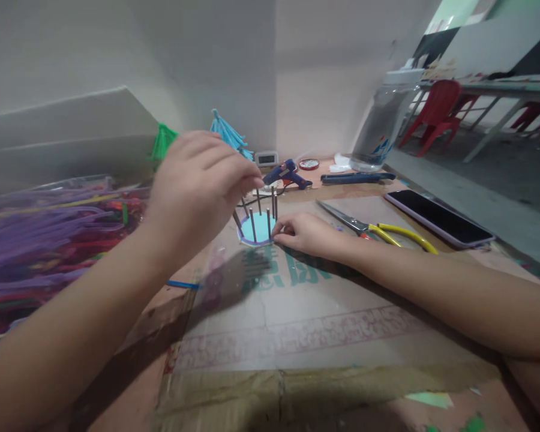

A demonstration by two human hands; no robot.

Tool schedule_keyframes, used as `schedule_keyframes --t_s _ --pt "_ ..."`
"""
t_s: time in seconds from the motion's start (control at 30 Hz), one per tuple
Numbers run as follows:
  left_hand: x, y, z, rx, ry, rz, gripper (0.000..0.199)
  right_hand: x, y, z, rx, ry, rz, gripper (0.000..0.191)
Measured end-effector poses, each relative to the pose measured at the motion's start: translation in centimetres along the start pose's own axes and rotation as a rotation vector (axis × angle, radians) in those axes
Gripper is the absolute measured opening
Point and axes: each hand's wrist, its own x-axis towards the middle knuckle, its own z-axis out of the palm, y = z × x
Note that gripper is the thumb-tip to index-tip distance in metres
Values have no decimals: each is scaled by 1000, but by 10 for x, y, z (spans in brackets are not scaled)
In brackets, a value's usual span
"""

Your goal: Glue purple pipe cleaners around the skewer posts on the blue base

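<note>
A round light-blue base (pixel 261 227) with a purple rim lies on the cardboard sheet, and several thin brown sticks (pixel 254 225) stand upright around its edge. My left hand (pixel 202 183) is raised above the left side of the base, fingers bent together near the stick tops; what it pinches, if anything, is too small to name. My right hand (pixel 303 233) rests on the sheet, its thumb and index finger closed at the right edge of the base.
Scissors (pixel 364 227), a phone (pixel 438 217), a utility knife (pixel 357 178) and a clear bottle (pixel 380 126) are on the right. A blue glue gun (pixel 285 173) lies behind the base. Purple and red pipe cleaners (pixel 49 240) fill the left; tassel-like pieces (pixel 229 135) stand behind.
</note>
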Motion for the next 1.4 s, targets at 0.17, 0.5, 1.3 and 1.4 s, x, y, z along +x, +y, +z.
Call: schedule_keyframes --t_s 0.17,0.5,1.3,1.4 --pt "-24 1 2 -66 20 -114 17 -3 -1 -5 -15 -10 -33 16" --pt "-53 -8 29 -175 -68 -189 21 -17 -16 -33 -205 239 -277 24" --pt "-29 -1 53 -274 -45 -12 15 -1 -15 -16 2 334 -256 12" --pt "-29 -1 53 -266 -45 -18 16 -1 -15 -18 -32 319 -264 16"
